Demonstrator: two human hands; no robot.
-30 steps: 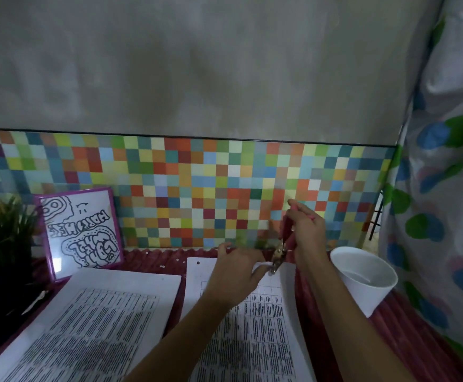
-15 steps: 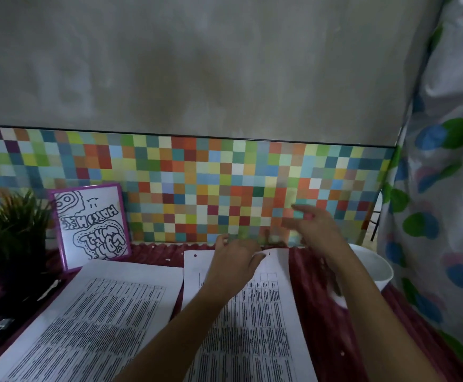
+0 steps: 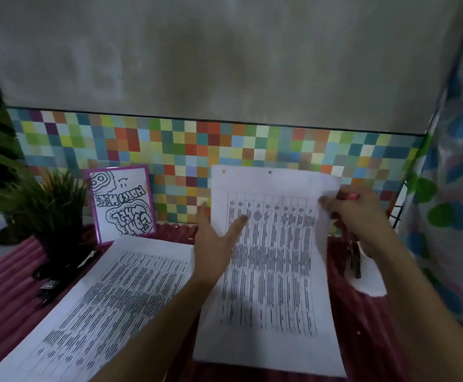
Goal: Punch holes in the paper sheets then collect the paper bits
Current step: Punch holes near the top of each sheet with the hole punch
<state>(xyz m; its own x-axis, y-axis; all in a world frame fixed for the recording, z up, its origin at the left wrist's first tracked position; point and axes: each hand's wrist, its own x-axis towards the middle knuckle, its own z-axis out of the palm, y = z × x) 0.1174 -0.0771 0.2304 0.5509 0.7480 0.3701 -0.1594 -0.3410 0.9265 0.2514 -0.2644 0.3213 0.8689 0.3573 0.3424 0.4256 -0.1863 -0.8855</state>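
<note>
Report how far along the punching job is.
Done: the raised sheet shows two holes along its top edge. In hand: the left hand holds that sheet up while the right hand grips the punch at its right edge. Left: the flat sheet beside it shows no holes that I can see, and a paper bit lies loose on the table, not in the cup.
</note>
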